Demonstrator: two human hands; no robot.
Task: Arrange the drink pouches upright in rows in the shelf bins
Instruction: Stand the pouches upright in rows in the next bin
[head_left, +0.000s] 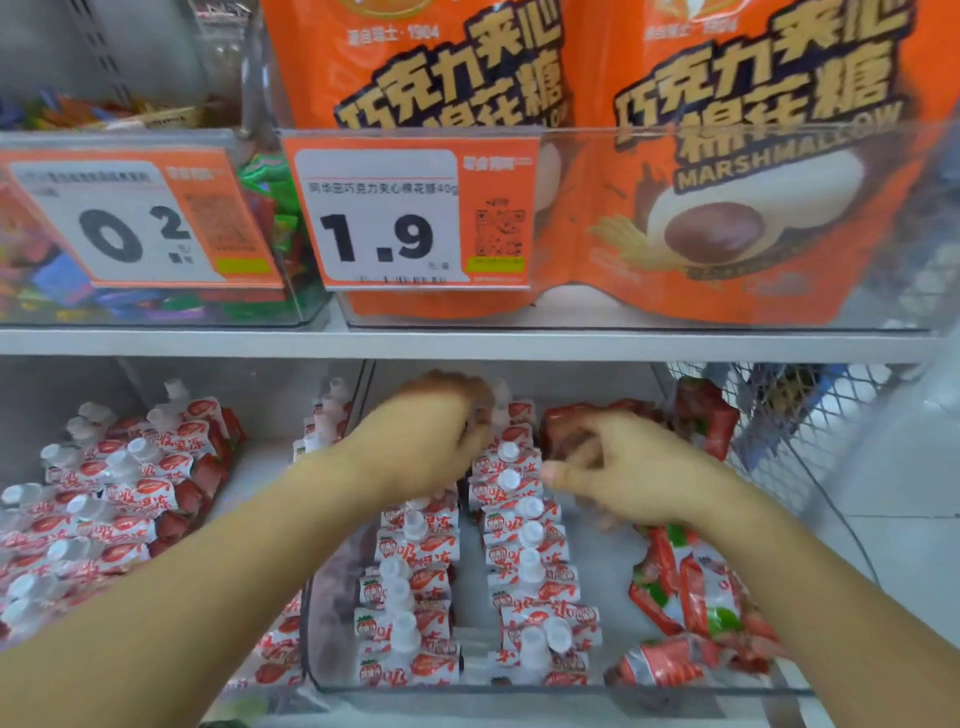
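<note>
Partly blurred, the left hand (426, 441) and right hand (631, 475) are seen curled above upright red-and-white spouted drink pouches (524, 540) at centre frame; grips cannot be told.

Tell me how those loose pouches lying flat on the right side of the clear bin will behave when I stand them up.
The loose pouches look like soft, creased film, so probably floppy. They lie flat in a jumble, so each may tip unless leaned against the upright row. The glossy film could be slippery.
</note>
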